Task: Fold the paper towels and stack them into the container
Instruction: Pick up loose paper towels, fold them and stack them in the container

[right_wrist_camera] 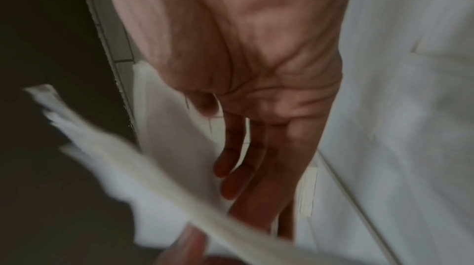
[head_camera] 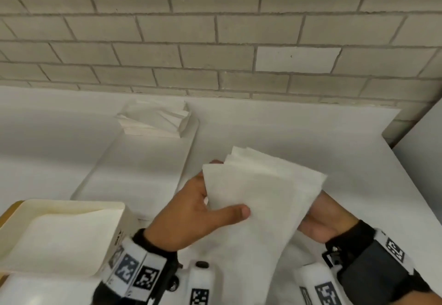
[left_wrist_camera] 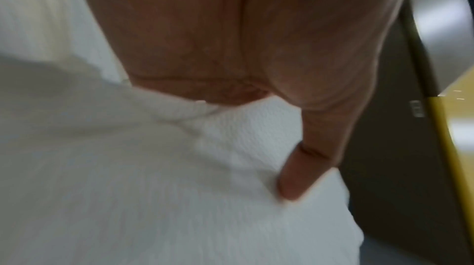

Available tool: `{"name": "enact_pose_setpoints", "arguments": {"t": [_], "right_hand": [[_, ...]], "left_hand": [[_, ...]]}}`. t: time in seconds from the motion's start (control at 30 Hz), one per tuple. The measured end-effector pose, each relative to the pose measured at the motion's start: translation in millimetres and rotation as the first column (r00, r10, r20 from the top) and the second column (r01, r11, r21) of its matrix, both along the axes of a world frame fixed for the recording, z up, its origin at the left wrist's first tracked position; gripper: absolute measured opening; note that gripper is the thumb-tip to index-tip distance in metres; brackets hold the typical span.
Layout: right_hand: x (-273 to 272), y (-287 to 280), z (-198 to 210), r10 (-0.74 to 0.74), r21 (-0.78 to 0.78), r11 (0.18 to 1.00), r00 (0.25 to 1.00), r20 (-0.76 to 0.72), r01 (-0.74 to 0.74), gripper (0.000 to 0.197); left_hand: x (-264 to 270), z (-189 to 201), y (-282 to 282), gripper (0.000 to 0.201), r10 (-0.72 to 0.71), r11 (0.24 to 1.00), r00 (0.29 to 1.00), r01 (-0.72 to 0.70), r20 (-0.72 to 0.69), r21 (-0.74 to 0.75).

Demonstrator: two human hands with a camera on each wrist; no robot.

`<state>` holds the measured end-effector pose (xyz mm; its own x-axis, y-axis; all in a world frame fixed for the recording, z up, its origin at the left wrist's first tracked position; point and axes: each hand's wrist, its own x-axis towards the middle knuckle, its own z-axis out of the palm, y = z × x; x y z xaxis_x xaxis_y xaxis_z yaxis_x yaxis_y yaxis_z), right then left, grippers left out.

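Observation:
A white paper towel (head_camera: 258, 192), partly folded with its layers fanned at the top corner, is held up over the white table. My left hand (head_camera: 203, 204) pinches its left edge, thumb (left_wrist_camera: 295, 178) on top and fingers behind. My right hand (head_camera: 327, 221) is under the towel's right side; in the right wrist view its fingers (right_wrist_camera: 243, 168) lie straight beside the sheet (right_wrist_camera: 166, 127). The cream container (head_camera: 71, 205) stands at the lower left, beside my left wrist, with a pale sheet lying flat in it.
A stack of unfolded paper towels (head_camera: 155, 120) sits at the back on a long white board (head_camera: 143, 161). A grey brick wall (head_camera: 215, 29) closes the far side. The table's right edge (head_camera: 404, 161) runs diagonally past my right hand.

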<state>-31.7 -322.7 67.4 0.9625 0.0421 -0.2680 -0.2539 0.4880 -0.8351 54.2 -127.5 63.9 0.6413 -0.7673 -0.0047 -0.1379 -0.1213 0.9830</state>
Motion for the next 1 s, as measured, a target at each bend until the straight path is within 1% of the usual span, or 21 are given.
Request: {"name": "enact_pose_setpoints", "arguments": {"t": [0.03, 0.07, 0.13, 0.17, 0.2, 0.23, 0.27, 0.33, 0.37, 0.4, 0.47, 0.53, 0.57, 0.6, 0.67, 0.7, 0.77, 0.8, 0.87, 0.93, 1.0], "right_hand": [[2, -2, 0, -0.025, 0.057, 0.998, 1.000, -0.017, 0.026, 0.042], [4, -4, -5, -0.054, 0.061, 0.996, 0.996, -0.068, 0.058, 0.056], [3, -5, -15, -0.090, 0.093, 0.990, 0.989, -0.119, 0.101, 0.080], [3, -5, -22, -0.116, 0.116, 0.985, 0.986, -0.118, 0.130, 0.084], [2, -5, -29, -0.133, 0.135, 0.980, 0.985, -0.107, 0.147, 0.083], [0, -2, -34, -0.138, 0.128, 0.981, 0.987, -0.081, 0.147, 0.076], [-3, 3, -41, -0.141, 0.073, 0.987, 0.988, -0.061, 0.145, 0.065], [-5, 17, -53, -0.155, -0.090, 0.984, 0.987, -0.034, 0.151, 0.040], [-5, 23, -57, -0.186, -0.153, 0.972, 0.981, -0.049, 0.176, 0.036], [-5, 27, -60, -0.215, -0.193, 0.961, 0.975, -0.060, 0.200, 0.037], [-5, 31, -67, -0.250, -0.225, 0.948, 0.963, -0.097, 0.223, 0.041], [-6, 34, -72, -0.255, -0.228, 0.949, 0.956, -0.146, 0.218, 0.039], [-6, 35, -75, -0.242, -0.245, 0.949, 0.956, -0.166, 0.197, 0.037], [-5, 37, -78, -0.222, -0.278, 0.946, 0.958, -0.182, 0.167, 0.035], [-4, 41, -81, -0.180, -0.346, 0.933, 0.963, -0.201, 0.103, 0.034], [-4, 43, -82, -0.163, -0.360, 0.929, 0.967, -0.197, 0.084, 0.035], [-2, 45, -82, -0.126, -0.353, 0.933, 0.981, -0.148, 0.067, 0.041], [-2, 47, -81, -0.105, -0.348, 0.936, 0.989, -0.108, 0.061, 0.045], [-2, 51, -78, -0.104, -0.419, 0.903, 0.994, 0.014, 0.100, 0.051], [-2, 57, -74, -0.167, -0.541, 0.806, 0.970, 0.179, 0.239, 0.051], [-4, 65, -72, -0.224, -0.574, 0.727, 0.920, 0.322, 0.378, 0.047]], "left_hand": [[0, -10, -5, 0.056, 0.057, 0.998, 0.996, -0.058, -0.063, -0.008], [-1, -19, -8, 0.054, 0.117, 0.993, 0.986, -0.120, -0.114, -0.012], [-4, -31, -12, 0.039, 0.244, 0.967, 0.952, -0.254, -0.185, -0.030], [-4, -36, -14, 0.037, 0.295, 0.950, 0.929, -0.310, -0.222, -0.034], [-4, -41, -15, 0.041, 0.337, 0.936, 0.909, -0.352, -0.246, -0.021], [-4, -46, -17, 0.049, 0.360, 0.925, 0.890, -0.381, -0.279, -0.021], [-4, -51, -19, 0.057, 0.398, 0.908, 0.862, -0.419, -0.314, 0.002], [-5, -58, -21, 0.072, 0.463, 0.872, 0.779, -0.486, -0.423, 0.060], [-7, -60, -22, 0.075, 0.461, 0.870, 0.737, -0.486, -0.495, 0.086], [-8, -62, -21, 0.071, 0.433, 0.880, 0.696, -0.463, -0.573, 0.104], [-11, -65, -16, 0.049, 0.312, 0.927, 0.625, -0.366, -0.716, 0.085], [-16, -66, -8, 0.036, 0.205, 0.963, 0.572, -0.265, -0.794, 0.057], [-18, -67, -4, 0.034, 0.174, 0.972, 0.571, -0.230, -0.802, 0.047], [-18, -70, -2, 0.033, 0.159, 0.977, 0.596, -0.210, -0.787, 0.037], [-16, -76, 1, 0.034, 0.175, 0.977, 0.697, -0.209, -0.695, 0.036], [-14, -78, 2, 0.035, 0.214, 0.971, 0.754, -0.232, -0.621, 0.052], [-12, -81, 5, 0.037, 0.335, 0.940, 0.855, -0.330, -0.396, 0.084], [-12, -81, 6, 0.039, 0.369, 0.929, 0.888, -0.363, -0.275, 0.073], [-14, -76, 9, 0.042, 0.352, 0.935, 0.931, -0.354, -0.097, 0.002], [-20, -71, 9, 0.042, 0.322, 0.946, 0.946, -0.320, 0.030, -0.054], [-28, -67, 7, 0.041, 0.311, 0.950, 0.932, -0.298, 0.185, -0.095]]}}
